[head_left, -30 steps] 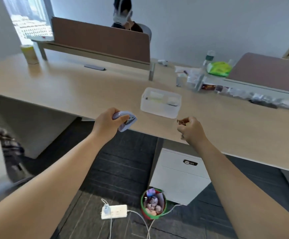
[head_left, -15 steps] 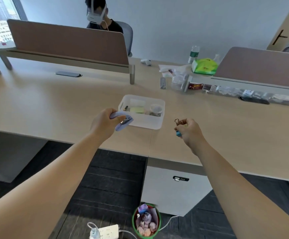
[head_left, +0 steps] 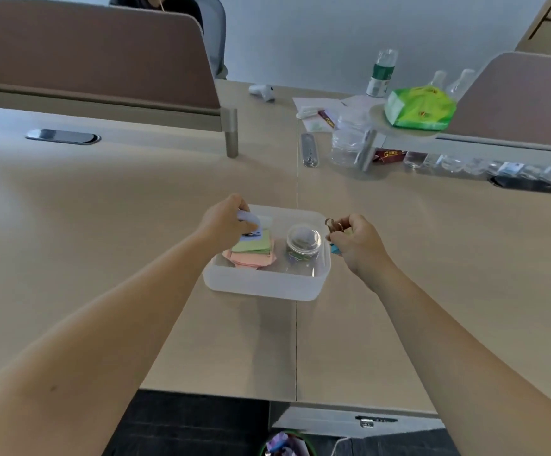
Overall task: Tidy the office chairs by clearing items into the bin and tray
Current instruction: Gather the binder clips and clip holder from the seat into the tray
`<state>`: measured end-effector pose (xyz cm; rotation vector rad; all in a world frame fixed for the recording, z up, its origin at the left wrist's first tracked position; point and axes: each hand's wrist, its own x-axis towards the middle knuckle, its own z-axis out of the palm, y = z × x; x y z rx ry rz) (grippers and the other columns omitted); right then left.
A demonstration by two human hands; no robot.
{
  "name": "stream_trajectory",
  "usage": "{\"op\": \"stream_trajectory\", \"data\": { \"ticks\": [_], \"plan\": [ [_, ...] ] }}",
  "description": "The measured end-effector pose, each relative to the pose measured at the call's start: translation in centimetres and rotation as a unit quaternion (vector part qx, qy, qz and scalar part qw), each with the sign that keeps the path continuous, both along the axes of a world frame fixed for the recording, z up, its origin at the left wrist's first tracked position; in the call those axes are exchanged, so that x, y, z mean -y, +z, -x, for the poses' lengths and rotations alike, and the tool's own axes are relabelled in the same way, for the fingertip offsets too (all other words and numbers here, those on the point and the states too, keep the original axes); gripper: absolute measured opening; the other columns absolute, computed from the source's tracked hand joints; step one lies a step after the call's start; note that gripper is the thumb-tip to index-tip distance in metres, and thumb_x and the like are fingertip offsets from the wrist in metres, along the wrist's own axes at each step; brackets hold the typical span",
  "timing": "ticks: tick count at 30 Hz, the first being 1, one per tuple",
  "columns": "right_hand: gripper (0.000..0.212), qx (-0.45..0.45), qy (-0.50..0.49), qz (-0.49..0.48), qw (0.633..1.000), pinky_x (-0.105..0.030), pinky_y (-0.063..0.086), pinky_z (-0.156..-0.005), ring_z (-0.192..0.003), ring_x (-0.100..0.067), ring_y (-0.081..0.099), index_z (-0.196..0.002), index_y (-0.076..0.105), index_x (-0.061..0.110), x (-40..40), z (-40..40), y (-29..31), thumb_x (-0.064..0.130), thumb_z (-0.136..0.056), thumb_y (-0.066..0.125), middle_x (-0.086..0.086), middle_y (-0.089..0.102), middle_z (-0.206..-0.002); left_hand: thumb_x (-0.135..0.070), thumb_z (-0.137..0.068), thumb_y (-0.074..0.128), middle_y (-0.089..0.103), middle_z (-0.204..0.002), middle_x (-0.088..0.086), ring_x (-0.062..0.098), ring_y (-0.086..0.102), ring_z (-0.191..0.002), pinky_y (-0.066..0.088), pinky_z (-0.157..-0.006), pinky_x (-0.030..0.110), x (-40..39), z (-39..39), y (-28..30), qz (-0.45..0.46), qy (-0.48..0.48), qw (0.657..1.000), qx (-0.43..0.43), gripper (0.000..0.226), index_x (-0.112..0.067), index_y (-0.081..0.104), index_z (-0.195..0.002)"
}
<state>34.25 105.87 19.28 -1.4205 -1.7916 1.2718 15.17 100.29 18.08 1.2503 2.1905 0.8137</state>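
Observation:
A translucent white tray [head_left: 261, 286] stands on the wooden desk [head_left: 103, 258] straight ahead of me. Inside lie pink and green sticky notes [head_left: 253, 250] and a small clear jar [head_left: 303, 243]. My left hand [head_left: 224, 222] is over the tray's left side, shut on a lilac stapler [head_left: 251, 223] just above the notes. My right hand [head_left: 356, 243] hovers at the tray's right rim, shut on a blue binder clip [head_left: 333, 236] with metal loops. The green-rimmed bin [head_left: 287, 445], holding crumpled scraps, peeks out on the floor below the desk edge.
Brown desk dividers [head_left: 96, 54] run along the back. Bottles [head_left: 381, 72], a green packet [head_left: 420, 108], clear jars and small packets crowd the back right. A white drawer unit [head_left: 366, 419] sits under the desk. A person sits behind the divider.
I have come closer to the desk. Both hands moved forward: the left one with the stapler is now over the tray, the right one with the clip is at its right rim.

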Motion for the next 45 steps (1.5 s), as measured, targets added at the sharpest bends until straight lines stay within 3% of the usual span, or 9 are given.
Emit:
{"op": "stream_trajectory", "data": {
  "ticks": [7,11,17,22,26,31,34,38,45],
  "plan": [
    [0.018,-0.014,0.006,-0.016,1.000,-0.025,0.038,-0.065,-0.080,-0.017,0.045,-0.072,0.046,0.016,-3.6,1.4,-2.6,0.000,-0.080,0.048,-0.001,0.050,-0.075,-0.009,-0.080,0.058,0.048,-0.095,0.006,0.022,0.042,-0.086,0.030,-0.060,0.028,-6.3,1.1,-4.7,0.097,-0.062,0.993,-0.035,0.031,-0.007,0.054,-0.111],
    [0.020,-0.028,0.013,-0.019,0.999,-0.020,0.037,-0.062,-0.080,-0.016,0.046,-0.071,0.045,0.016,-4.4,1.3,-3.5,-0.002,-0.080,0.047,-0.004,0.052,-0.080,-0.002,-0.081,0.051,0.058,-0.109,0.030,0.033,0.048,-0.086,0.034,-0.071,0.035,-7.8,1.2,-6.7,0.119,-0.073,0.989,-0.053,0.013,0.002,0.056,-0.092],
    [0.030,-0.011,0.040,-0.021,0.999,-0.003,0.035,-0.051,-0.066,-0.003,0.043,-0.066,0.042,0.025,-4.7,2.6,-4.3,0.000,-0.082,0.049,0.010,0.048,-0.072,-0.011,-0.085,0.054,0.050,-0.133,0.016,0.031,0.047,-0.120,0.038,-0.096,0.035,-7.7,1.7,-6.4,0.116,-0.037,0.989,-0.086,0.040,-0.007,0.049,-0.125],
    [0.019,0.031,0.087,0.014,0.996,-0.018,0.040,-0.061,-0.065,-0.012,0.044,-0.071,0.049,0.016,-3.6,5.6,-4.5,0.002,-0.084,0.050,0.008,0.045,-0.070,-0.016,-0.088,0.052,0.054,-0.130,0.011,0.027,0.050,-0.117,0.038,-0.094,0.030,-5.3,2.3,-3.3,0.041,-0.010,0.998,-0.049,0.034,-0.006,0.053,-0.121],
    [0.031,0.073,0.138,0.087,0.984,-0.039,0.050,-0.075,-0.072,-0.022,0.053,-0.059,0.047,0.018,-2.4,8.7,-5.2,-0.002,-0.082,0.051,-0.002,0.052,-0.066,-0.016,-0.089,0.050,0.061,-0.121,0.010,0.021,0.054,-0.103,0.036,-0.082,0.023,-2.3,2.9,-1.7,-0.028,0.033,0.999,-0.024,0.028,-0.005,0.058,-0.113],
    [0.023,0.083,0.172,0.167,0.967,-0.025,0.045,-0.061,-0.085,-0.019,0.051,-0.075,0.047,0.016,-1.3,12.2,-6.8,-0.004,-0.084,0.053,-0.006,0.046,-0.107,-0.011,-0.088,0.052,0.061,-0.101,0.007,0.019,0.052,-0.090,0.034,-0.078,0.021,1.1,4.0,-2.1,-0.072,0.085,0.994,0.019,0.023,-0.002,0.061,-0.107],
    [0.022,0.066,0.154,0.209,0.964,-0.046,0.053,-0.087,-0.106,-0.031,0.056,-0.090,0.045,0.013,-0.9,13.8,-7.3,0.011,-0.080,0.065,-0.015,0.052,-0.116,-0.012,-0.088,0.052,0.055,-0.093,0.001,0.016,0.048,-0.087,0.035,-0.078,0.023,2.5,5.3,-2.7,-0.070,0.103,0.992,0.028,0.021,-0.002,0.062,-0.104],
    [0.048,0.047,0.143,0.190,0.970,-0.039,0.046,-0.093,-0.101,-0.023,0.048,-0.127,0.041,0.003,-0.5,14.4,-6.7,0.021,-0.087,0.058,-0.004,0.052,-0.096,-0.011,-0.088,0.051,0.054,-0.092,0.001,0.016,0.047,-0.086,0.035,-0.078,0.023,3.7,6.0,-3.3,-0.077,0.113,0.990,0.041,0.021,-0.001,0.062,-0.104],
    [0.019,0.008,0.094,0.055,0.994,-0.035,0.043,-0.087,-0.090,-0.018,0.049,-0.102,0.059,0.007,0.0,13.2,-4.7,0.010,-0.090,0.046,-0.005,0.053,-0.098,-0.012,-0.088,0.051,0.054,-0.091,0.002,0.016,0.048,-0.087,0.037,-0.079,0.027,4.7,5.1,-2.7,-0.096,0.117,0.986,0.073,0.021,-0.001,0.061,-0.103]
  ]
}}
